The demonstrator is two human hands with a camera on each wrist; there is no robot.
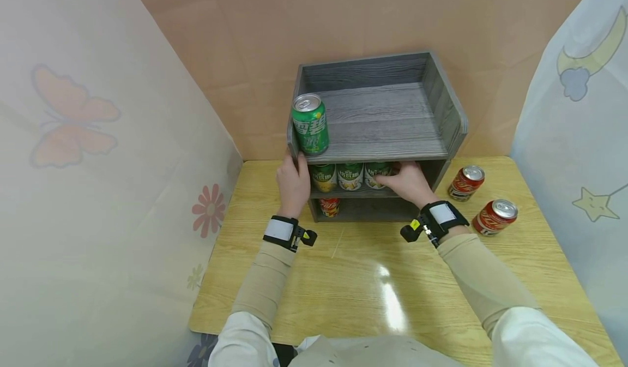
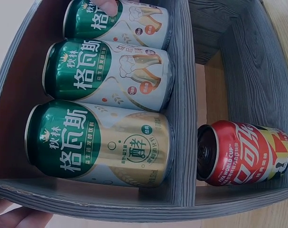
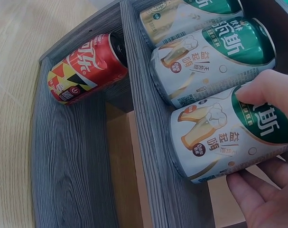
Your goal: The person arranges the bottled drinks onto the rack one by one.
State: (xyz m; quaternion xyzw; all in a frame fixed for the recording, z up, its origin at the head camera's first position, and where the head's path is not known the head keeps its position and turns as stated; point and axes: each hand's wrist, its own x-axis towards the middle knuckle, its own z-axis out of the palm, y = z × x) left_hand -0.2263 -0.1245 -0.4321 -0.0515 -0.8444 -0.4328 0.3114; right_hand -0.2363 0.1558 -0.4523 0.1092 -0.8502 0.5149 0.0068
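Observation:
My right hand [image 1: 409, 183] grips a white-and-green drink can [image 3: 229, 133] on the grey shelf unit's [image 1: 382, 157] middle level, thumb across its front and fingers on its outer side. A second white-and-green can [image 3: 215, 59] stands beside it, then a gold-and-green can [image 2: 98, 142] nearest the left wall. At the unit's left side panel, my left hand [image 1: 293, 184] holds the edge; its fingers [image 2: 23, 219] show outside the panel in the left wrist view. A green soda can [image 1: 311, 127] stands on the top level's left end, above that hand.
A red cola can [image 2: 246, 153] stands at the left of the bottom level. Two more red cans, one farther back [image 1: 466, 183] and one nearer [image 1: 494, 217], stand on the wooden table [image 1: 353, 274] right of the unit. Patterned cloth walls enclose the sides.

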